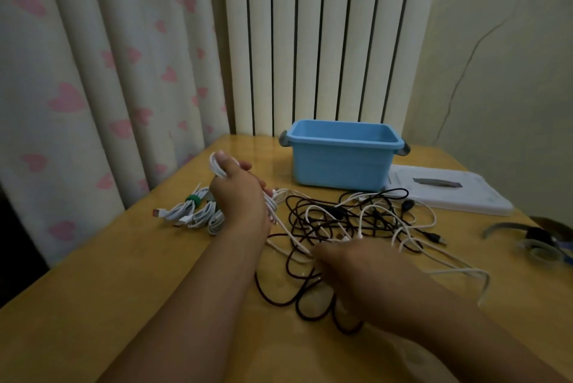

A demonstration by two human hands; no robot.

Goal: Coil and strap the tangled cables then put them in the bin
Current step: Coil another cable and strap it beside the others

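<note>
Lid (446,190) beside bin (341,162)

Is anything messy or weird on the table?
Yes. A tangle of black and white cables sprawls loose across the table in front of the blue bin, whose visible inside looks empty. Beside the left hand, one white bundle already wears a green strap.

The right hand (356,271) is a blur, so can't tell its grip. Straps (539,243) right of it get cut off by the edge.
</note>
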